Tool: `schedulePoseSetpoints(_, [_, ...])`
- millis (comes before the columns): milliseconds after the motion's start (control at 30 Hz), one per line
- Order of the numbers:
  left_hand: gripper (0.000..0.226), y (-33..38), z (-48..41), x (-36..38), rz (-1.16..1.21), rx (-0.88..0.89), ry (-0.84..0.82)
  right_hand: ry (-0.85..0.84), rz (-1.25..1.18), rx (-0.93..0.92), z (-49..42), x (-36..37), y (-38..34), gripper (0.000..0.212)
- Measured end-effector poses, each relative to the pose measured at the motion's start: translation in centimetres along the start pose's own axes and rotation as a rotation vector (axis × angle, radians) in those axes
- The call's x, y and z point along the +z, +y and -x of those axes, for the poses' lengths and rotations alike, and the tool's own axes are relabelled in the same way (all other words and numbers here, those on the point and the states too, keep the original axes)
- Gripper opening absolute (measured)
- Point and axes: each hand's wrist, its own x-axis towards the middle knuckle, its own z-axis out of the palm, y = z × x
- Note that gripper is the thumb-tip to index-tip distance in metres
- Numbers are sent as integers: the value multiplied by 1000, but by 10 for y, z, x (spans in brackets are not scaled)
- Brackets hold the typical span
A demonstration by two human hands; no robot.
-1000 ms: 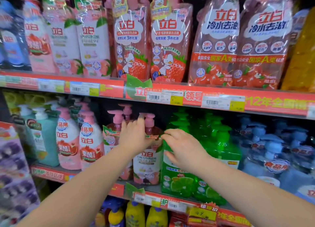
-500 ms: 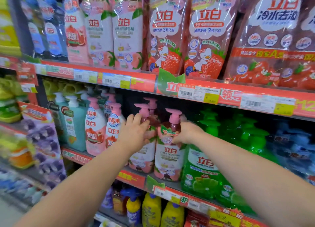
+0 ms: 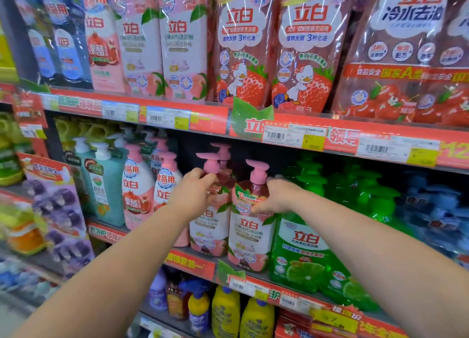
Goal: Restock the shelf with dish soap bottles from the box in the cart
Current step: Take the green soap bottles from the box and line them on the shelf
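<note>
— What are the hands on?

— Two pink-pump dish soap bottles, side by side at the front of the middle shelf [image 3: 193, 262]. The left hand [image 3: 194, 194] is curled round the neck and shoulder of the left bottle [image 3: 212, 226], fingers wrapped just under its pump. The right hand [image 3: 275, 198] is cupped against the right bottle [image 3: 250, 233], thumb across the front label, fingers round its far side.

— Both standing?

— Upright, yes, and touching each other between the two hands.

— What's around them?

— Just past the left hand, white-and-pink bottles [image 3: 138, 193]. Beyond the right hand, green bottles [image 3: 304, 251] pressed against the right bottle. Above both hands, big refill pouches [image 3: 304, 51] stand on the upper shelf.

— The box or cart?

— Not in sight.
</note>
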Motion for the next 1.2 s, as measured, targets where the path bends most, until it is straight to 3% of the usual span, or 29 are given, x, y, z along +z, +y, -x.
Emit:
schedulePoseSetpoints(267, [40,3,0,7,41,-15,52,41,30,17,1,4,-2,86])
schedulePoseSetpoints(400, [49,18,10,18,-145,-101,147,82,53,20,6,9,-3,67])
schedulePoseSetpoints(500, [62,31,20,24,-154,-90,209,174,153,7,15,14,-6,66])
schedulePoseSetpoints(633, [76,50,27,22,-58,108,238,371,89,-133,39,21,4,61])
schedulePoseSetpoints(733, [70,69,30,24,-55,308,285,459,75,-269,64,25,29,49])
schedulePoseSetpoints(833, [71,95,26,28,-34,372,176,484,145,-242,82,29,56,39])
schedulePoseSetpoints(1000, [84,130,12,43,-154,398,-16,457,144,-86,92,24,91,51])
schedulePoseSetpoints(1200, [78,129,7,53,-152,395,13,329,280,-69,100,28,124,77])
